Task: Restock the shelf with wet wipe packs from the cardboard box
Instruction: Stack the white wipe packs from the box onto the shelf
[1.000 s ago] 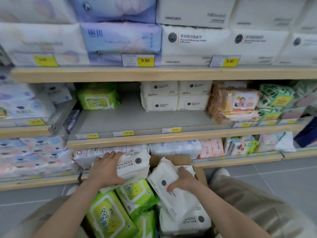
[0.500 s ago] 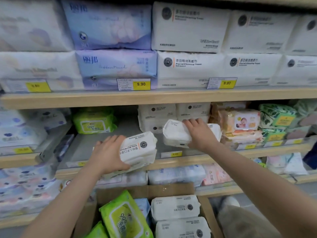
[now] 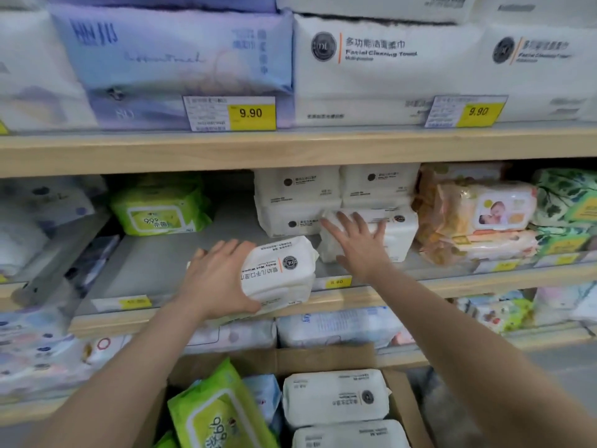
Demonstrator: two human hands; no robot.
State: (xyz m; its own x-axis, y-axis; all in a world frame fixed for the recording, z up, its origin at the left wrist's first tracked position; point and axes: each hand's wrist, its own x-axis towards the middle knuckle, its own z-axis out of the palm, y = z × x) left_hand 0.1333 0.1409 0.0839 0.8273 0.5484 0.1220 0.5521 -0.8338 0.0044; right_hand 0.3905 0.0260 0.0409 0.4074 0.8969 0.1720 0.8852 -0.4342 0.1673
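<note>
Our right hand point(image 3: 358, 245), fingers spread flat, presses one white pack point(image 3: 392, 236) back against the stacked ones (to square the row, we reckon), while our left hand point(image 3: 219, 279) grips another pack point(image 3: 281, 270) at the shelf point(image 3: 484, 282) edge, ready alongside.

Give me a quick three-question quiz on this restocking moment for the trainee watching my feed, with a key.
1. True or false: the left hand holds a green pack.
2. The right hand lies on a white pack where?
A. in the cardboard box
B. on the middle shelf
C. on the top shelf
3. Fill in: the yellow tags on the top shelf edge, such as the price tag, read ____.

Key
1. False: it grips a white wet wipe pack at the shelf front.
2. B, with fingers spread flat, in front of the stacked white packs.
3. 9.90
</note>
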